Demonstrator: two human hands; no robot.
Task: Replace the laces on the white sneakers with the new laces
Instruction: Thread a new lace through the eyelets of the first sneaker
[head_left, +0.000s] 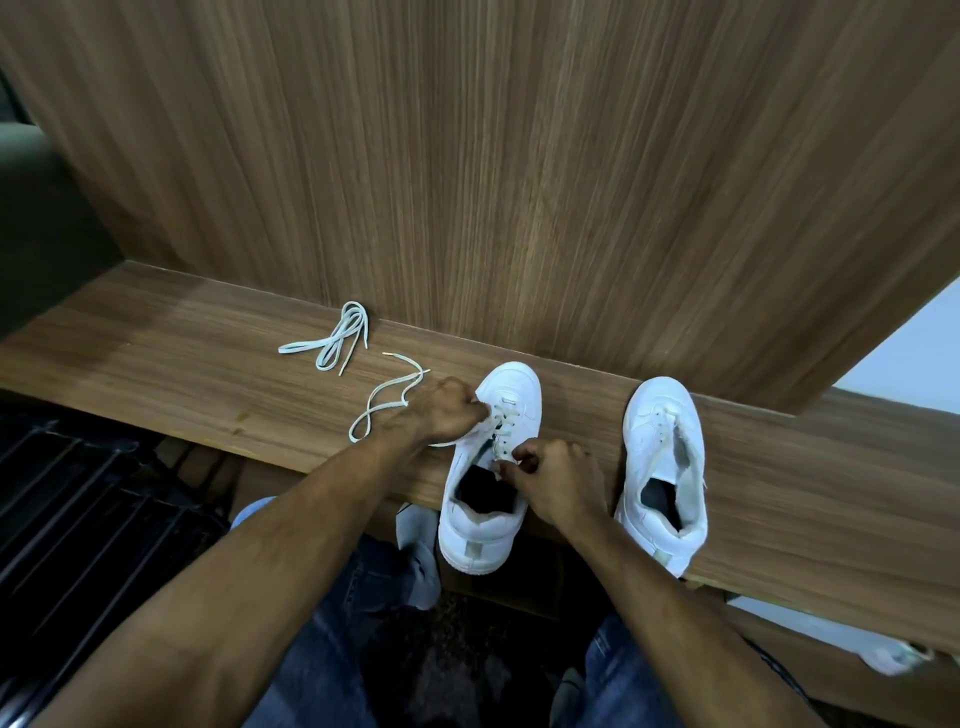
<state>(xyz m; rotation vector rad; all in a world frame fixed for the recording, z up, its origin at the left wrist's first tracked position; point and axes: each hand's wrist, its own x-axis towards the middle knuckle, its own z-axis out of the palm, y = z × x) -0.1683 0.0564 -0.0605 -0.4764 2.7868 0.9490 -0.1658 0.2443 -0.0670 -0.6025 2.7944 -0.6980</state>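
A: What do you see, starting from the left?

B: I take the near sneaker (488, 467) as my landmark. Far to its left, near the wooden back panel (519, 182), a bundled lace (337, 338) lies on the desk (156, 353). Closer to the sneaker's left, a second lace (384, 402) lies loose, and one end runs under my left hand (441, 410). That hand is at the sneaker's left side by the eyelets, fingers curled; I think it pinches a lace, but I cannot tell for sure.

A: And the right hand?

B: My right hand (556, 486) sits at the sneaker's tongue, fingers pinching the lace at the upper eyelets. To the right of the landmark, well apart, the other sneaker (662, 473) stands with a lace in it.

A: Which step is this?

B: I judge I am working the lace through the near sneaker's eyelets. Whether it goes out or in, I cannot say. The next move needs a firm pinch on the lace tip while the left hand steadies the shoe.
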